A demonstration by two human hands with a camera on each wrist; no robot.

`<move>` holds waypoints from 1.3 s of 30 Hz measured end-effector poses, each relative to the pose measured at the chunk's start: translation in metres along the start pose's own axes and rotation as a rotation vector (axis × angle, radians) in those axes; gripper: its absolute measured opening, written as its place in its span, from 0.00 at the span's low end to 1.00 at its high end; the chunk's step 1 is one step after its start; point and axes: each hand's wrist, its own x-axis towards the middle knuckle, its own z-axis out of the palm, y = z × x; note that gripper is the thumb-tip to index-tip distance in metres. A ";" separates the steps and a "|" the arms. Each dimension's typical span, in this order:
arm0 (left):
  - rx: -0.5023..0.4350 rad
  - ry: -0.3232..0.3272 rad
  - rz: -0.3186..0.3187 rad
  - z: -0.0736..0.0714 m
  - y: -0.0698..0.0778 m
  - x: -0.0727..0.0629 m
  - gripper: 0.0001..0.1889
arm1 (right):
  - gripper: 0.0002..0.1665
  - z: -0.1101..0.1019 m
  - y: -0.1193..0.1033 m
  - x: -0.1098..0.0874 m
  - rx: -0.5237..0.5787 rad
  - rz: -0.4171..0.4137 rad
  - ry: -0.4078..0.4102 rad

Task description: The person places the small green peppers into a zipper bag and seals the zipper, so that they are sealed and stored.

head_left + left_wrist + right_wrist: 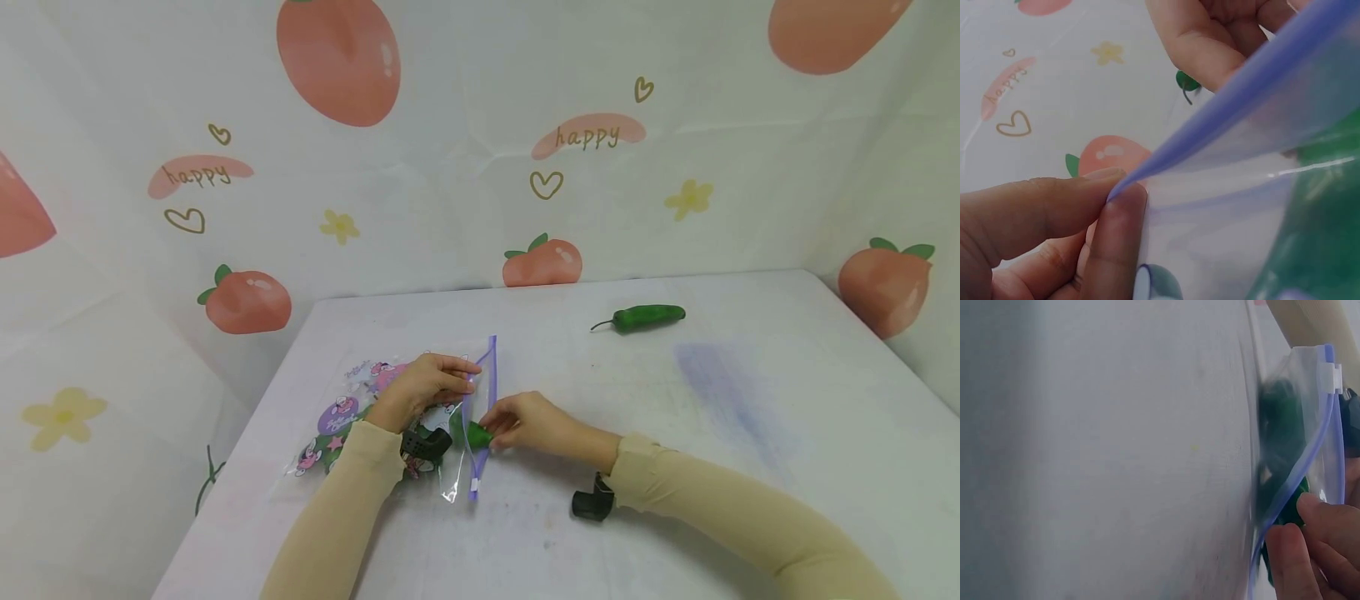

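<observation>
The left hand (426, 385) pinches the purple zip strip (492, 371) of a clear, cartoon-printed slider bag (347, 418) between thumb and fingers, holding one lip apart from the other. The right hand (534, 425), at four o'clock from the left, grasps a green pepper (481, 436) with thumb and fingertips. That pepper sits in the bag's mouth — part of it is past the strip, the rest is outside in the fingers. More green shapes show through the plastic, too obscured by the print to count. The white slider (475, 484) is near the strip's six o'clock end.

A long green chili pepper (649, 316) lies on the white-covered table (570, 358) at two o'clock from the right hand, well apart from the bag, its thin stem pointing to about eight o'clock. A blue-violet smudge (727, 392) marks the cover at three o'clock from that hand. Beyond the table's twelve o'clock edge hangs a white backdrop (442, 192) — printed with peach-coloured fruit, yellow flowers, hearts and the word "happy".
</observation>
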 end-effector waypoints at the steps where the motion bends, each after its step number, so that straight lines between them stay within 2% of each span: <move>1: 0.001 0.000 0.000 0.000 0.000 0.000 0.21 | 0.16 0.000 -0.001 0.000 -0.001 0.002 -0.007; 9: 0.006 -0.010 0.006 -0.001 0.001 -0.001 0.21 | 0.12 0.003 -0.008 0.001 -0.004 0.026 -0.049; 20: 0.004 -0.014 0.015 -0.002 0.001 -0.001 0.22 | 0.09 0.002 -0.005 0.004 -0.045 0.023 -0.103; 39: -0.005 -0.018 0.013 -0.002 -0.001 0.001 0.22 | 0.07 0.001 -0.009 0.004 -0.061 0.014 -0.140</move>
